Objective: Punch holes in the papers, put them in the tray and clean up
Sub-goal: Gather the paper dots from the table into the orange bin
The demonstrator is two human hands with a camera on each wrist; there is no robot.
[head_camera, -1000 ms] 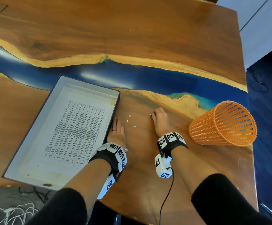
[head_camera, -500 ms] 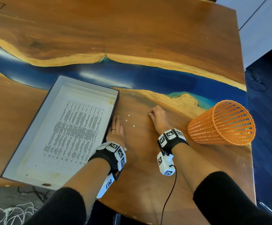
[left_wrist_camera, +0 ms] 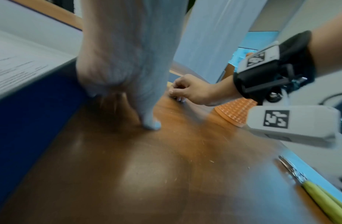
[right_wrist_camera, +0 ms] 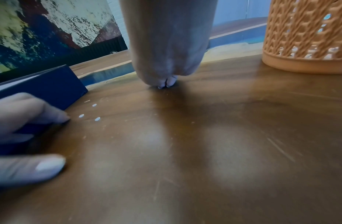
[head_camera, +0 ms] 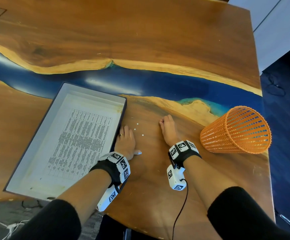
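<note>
Paper dots lie between flat left hand and pinching, fingers-curled right hand

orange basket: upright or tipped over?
Upright. The orange basket stands on its narrow base on the table, wide mouth facing up; the right wrist view shows its base flat on the wood.

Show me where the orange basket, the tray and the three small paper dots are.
orange basket (head_camera: 236,130), head view, on its mesh side wall.
tray (head_camera: 95,92), head view, on its far inner wall.
paper dots (head_camera: 134,129), head view, on the middle dot of three.
</note>
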